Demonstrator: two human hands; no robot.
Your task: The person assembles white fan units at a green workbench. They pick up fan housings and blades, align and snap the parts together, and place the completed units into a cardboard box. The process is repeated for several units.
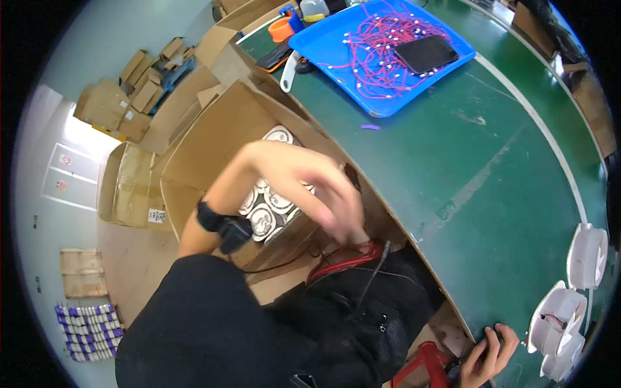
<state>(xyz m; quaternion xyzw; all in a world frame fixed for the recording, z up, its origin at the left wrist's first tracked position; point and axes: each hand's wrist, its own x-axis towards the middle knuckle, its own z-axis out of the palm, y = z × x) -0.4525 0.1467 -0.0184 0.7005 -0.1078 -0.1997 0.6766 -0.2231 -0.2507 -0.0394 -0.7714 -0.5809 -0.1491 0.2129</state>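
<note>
My left hand (317, 184), with a black strap and small dark device on its wrist, hangs beside the table edge, over an open cardboard box (213, 129). Motion smears its fingers, which curl downward; whether anything is between them cannot be told. Inside the box lie several round white-rimmed pieces (263, 221), partly hidden by this hand. At the lower right, my right hand (493, 354) rests on the edge of the green table (479, 181), fingers bent and apart, nothing seen in them. Near it stand several white round fans (557, 317), one with a red and black wire.
A blue tray (381, 107) on the table carries a tangle of pink-red cables (369, 55) and a black phone (427, 53). Beside it are an orange ring (281, 30) and a white handle (288, 72). Red frame parts (343, 262) show below the table edge. Cartons (107, 107) stand farther left.
</note>
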